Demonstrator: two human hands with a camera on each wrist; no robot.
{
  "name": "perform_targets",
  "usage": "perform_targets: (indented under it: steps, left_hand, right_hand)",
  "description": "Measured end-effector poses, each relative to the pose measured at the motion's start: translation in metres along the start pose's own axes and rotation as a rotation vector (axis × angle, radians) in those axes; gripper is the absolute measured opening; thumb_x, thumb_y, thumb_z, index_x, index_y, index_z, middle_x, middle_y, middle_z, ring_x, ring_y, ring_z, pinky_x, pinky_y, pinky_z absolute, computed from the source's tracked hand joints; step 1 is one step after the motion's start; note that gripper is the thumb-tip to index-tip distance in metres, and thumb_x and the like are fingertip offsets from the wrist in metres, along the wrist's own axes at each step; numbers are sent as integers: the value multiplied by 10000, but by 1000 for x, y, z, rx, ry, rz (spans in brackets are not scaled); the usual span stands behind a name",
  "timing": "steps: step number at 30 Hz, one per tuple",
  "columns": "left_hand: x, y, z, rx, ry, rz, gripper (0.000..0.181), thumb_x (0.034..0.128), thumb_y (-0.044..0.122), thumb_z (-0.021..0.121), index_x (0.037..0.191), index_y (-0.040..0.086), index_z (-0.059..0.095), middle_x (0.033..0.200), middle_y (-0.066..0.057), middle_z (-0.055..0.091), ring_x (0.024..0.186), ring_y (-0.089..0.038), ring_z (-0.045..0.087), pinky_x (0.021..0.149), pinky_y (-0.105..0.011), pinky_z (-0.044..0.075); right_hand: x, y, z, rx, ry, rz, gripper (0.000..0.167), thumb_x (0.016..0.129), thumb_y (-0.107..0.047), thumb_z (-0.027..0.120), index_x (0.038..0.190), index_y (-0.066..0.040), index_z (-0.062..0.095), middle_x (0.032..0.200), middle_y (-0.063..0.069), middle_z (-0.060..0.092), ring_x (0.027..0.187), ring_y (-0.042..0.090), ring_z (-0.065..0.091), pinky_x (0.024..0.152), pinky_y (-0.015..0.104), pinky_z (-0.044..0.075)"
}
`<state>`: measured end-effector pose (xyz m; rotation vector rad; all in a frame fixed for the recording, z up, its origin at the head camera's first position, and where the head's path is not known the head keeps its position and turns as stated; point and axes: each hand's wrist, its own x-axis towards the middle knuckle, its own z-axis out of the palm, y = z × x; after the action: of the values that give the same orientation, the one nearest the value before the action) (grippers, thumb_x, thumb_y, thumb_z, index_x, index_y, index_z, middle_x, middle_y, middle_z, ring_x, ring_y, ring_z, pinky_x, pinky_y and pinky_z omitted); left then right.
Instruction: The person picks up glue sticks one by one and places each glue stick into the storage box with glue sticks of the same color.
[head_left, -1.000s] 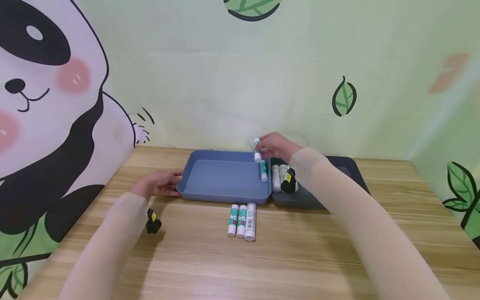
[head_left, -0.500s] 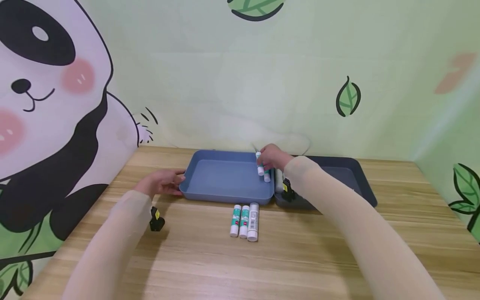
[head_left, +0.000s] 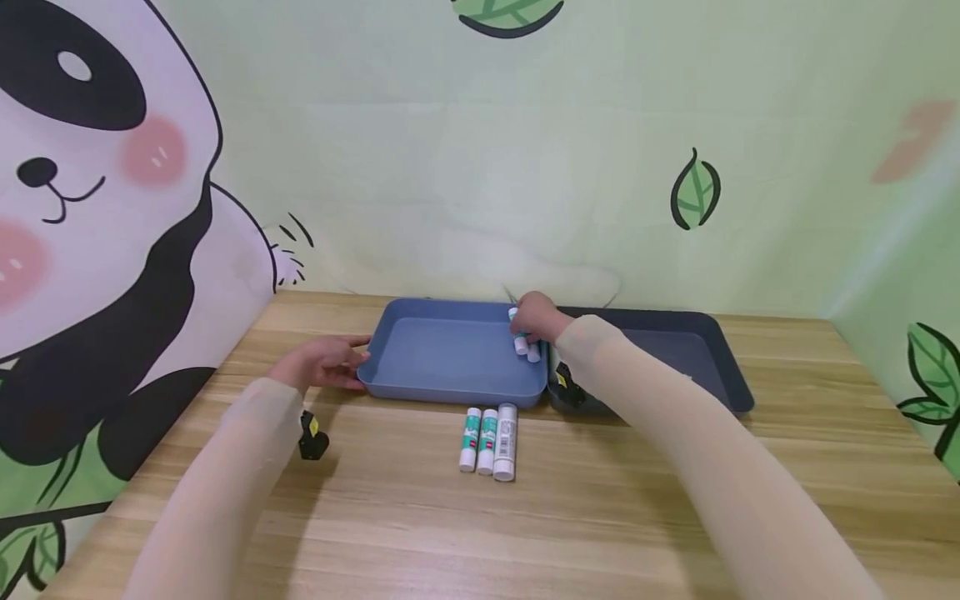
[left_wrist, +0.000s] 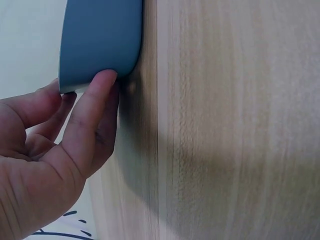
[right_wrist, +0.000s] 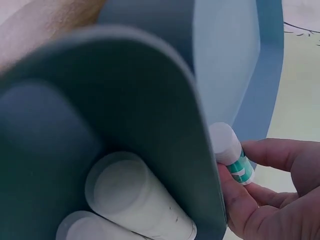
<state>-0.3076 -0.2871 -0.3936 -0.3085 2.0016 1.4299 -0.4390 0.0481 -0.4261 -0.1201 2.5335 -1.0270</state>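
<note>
One glue stick (head_left: 521, 342) pinched at the right end of the blue tray (head_left: 442, 358)

Furthest left, the left hand (head_left: 326, 363) is at the tray's end; its grip is partly closed on that edge, fingers bent against the outer wall, apparently to steady it. The tray's broad middle is bare.

Next along, in front of the tray near its right corner, a slim green-labelled stick (head_left: 470, 439), its twin (head_left: 488, 442) and a thicker tube (head_left: 506, 442) lie side by side on the desk (head_left: 405, 517).

Above them, the held stick leans at the inside of the tray's right end, just beside a second stick (head_left: 534, 352) that is partly covered. The right hand (head_left: 538, 317) has its grip closed narrowly, thumb and fingers on either side of the stick; whether the stick's base touches the tray floor cannot be told.

On the far right, the dark tray (head_left: 682, 342) stands against the blue one, and the right wrist view shows one white tube (right_wrist: 135, 195) and another (right_wrist: 92, 227) lying in it.

The step in hand looks like placing the held stick beside its neighbour. The next move calls for easing it flat, then loosening the fingers without nudging the second stick, while the left hand steadies the tray.
</note>
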Motion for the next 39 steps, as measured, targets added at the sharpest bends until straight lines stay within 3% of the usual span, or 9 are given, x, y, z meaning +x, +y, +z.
perform_targets:
  steps: [2, 5, 8, 19, 28, 33, 36, 39]
  left_hand:
    - [0, 1, -1, -8, 7, -1, 685, 1093, 70, 392, 1652, 127, 1, 1520, -236, 279, 1080, -195, 545, 853, -247, 615]
    - [-1, 2, -2, -18, 12, -1, 681, 1094, 78, 396, 1654, 133, 13, 1470, -213, 317, 1044, -179, 555, 846, -248, 617]
    - [-1, 2, -2, -24, 6, 6, 684, 1093, 81, 400, 1652, 126, 10, 1458, -211, 332, 999, -152, 571, 841, -249, 620]
    - [-1, -1, -2, -34, -5, 2, 684, 1095, 74, 390, 1651, 117, -4, 1417, -205, 362, 1017, -168, 554, 818, -242, 610]
    - [2, -1, -2, -18, 3, -11, 686, 1094, 85, 406, 1652, 121, 10, 1401, -199, 350, 969, -148, 560, 808, -242, 620]
    - [3, 0, -3, -18, 2, -8, 688, 1092, 80, 405, 1652, 119, 8, 1397, -192, 362, 971, -147, 560, 809, -241, 621]
    - [4, -1, -3, -22, 0, -6, 686, 1091, 76, 402, 1652, 120, 10, 1422, -199, 350, 995, -157, 558, 820, -245, 620]
    - [4, -1, -4, -23, -1, 1, 687, 1089, 69, 402, 1652, 117, 11, 1420, -203, 349, 995, -160, 557, 820, -249, 620]
  right_hand:
    - [-20, -13, -2, -89, 17, -15, 245, 801, 56, 610, 703, -67, 422, 938, 107, 580, 688, 193, 585, 608, 302, 587]
    - [-43, -26, -3, -205, 46, -57, 362, 808, 50, 567, 604, -127, 326, 646, 32, 451, 516, 146, 505, 496, 241, 469]
    - [-54, -30, -1, -276, 56, -88, 369, 851, 34, 541, 572, -141, 375, 519, 6, 425, 448, 135, 460, 484, 238, 378]
    - [-50, -30, 7, -383, 57, -64, 445, 924, 39, 503, 564, -156, 328, 519, -1, 372, 498, 135, 414, 507, 248, 327]
    - [-49, -32, 5, -365, 15, -17, 483, 913, 40, 542, 562, -169, 284, 509, -4, 335, 492, 142, 461, 497, 257, 339]
    - [-50, -37, 0, -385, -34, -5, 493, 913, 43, 545, 626, -182, 215, 594, -19, 227, 512, 115, 368, 514, 244, 299]
    - [-55, -40, -4, -358, -59, -4, 463, 914, 33, 556, 644, -169, 240, 636, -12, 246, 523, 108, 330, 528, 242, 305]
    - [-64, -42, -11, -292, -67, -8, 373, 932, -5, 583, 664, -136, 359, 658, -6, 340, 539, 101, 384, 565, 244, 389]
